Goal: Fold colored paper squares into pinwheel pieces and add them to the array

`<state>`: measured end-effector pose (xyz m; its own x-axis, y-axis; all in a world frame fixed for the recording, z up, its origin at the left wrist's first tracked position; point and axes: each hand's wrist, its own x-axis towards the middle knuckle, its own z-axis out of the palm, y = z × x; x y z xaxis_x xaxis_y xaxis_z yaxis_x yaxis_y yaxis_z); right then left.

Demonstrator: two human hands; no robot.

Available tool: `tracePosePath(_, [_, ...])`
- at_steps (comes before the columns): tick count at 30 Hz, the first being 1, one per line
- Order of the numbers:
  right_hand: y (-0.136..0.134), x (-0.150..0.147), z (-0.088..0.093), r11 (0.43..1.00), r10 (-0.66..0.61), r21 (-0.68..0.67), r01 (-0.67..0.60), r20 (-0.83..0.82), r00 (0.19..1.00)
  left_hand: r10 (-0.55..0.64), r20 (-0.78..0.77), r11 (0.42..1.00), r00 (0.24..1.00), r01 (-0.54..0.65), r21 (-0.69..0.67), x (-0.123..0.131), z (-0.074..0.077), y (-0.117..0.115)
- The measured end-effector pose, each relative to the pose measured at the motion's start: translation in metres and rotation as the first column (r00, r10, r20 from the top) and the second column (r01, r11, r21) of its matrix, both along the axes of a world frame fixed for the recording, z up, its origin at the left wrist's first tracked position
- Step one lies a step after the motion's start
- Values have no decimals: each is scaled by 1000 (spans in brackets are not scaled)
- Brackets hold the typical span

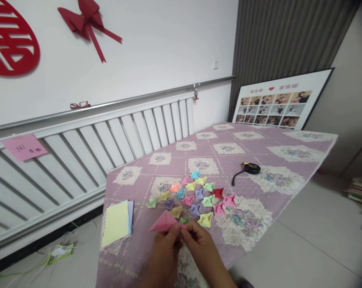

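A half-folded piece of pink origami paper [163, 221] is pinched between both hands above the near part of the table. My left hand [168, 244] grips it by its lower side, thumb on top. At its right end, the fingers of my right hand [198, 238] are pressed together on the paper. Just beyond the hands lie several small folded paper boats in many colours, among them a yellow paper boat [205, 219], a red paper boat [218, 193] and a purple paper boat [195, 209]. One green boat is partly hidden behind my fingers.
A stack of coloured paper sheets [116, 224], yellow on top, lies at the table's left edge. To the right rests a black cord-like item with a round body [252, 168]. A white radiator [145, 128] runs along the wall behind the purple flowered tablecloth [139, 188].
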<state>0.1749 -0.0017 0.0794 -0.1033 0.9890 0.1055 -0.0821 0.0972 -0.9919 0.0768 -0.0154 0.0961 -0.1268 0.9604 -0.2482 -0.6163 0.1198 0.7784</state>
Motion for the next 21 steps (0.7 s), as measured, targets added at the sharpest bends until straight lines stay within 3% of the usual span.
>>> tracePosePath(8, [2,-2,-4,999,-45,-26,44,-45,998,-103,37,994,994,104,-25,-6,3,1])
tracePosePath(15, [2,-2,-3,998,-39,-61,31,-139,989,-91,0,994,996,91,-65,-11,2,2])
tracePosePath(21, [3,1,-2,958,-78,-283,-48,-418,905,-118,-82,990,990,112,-83,-14,9,3])
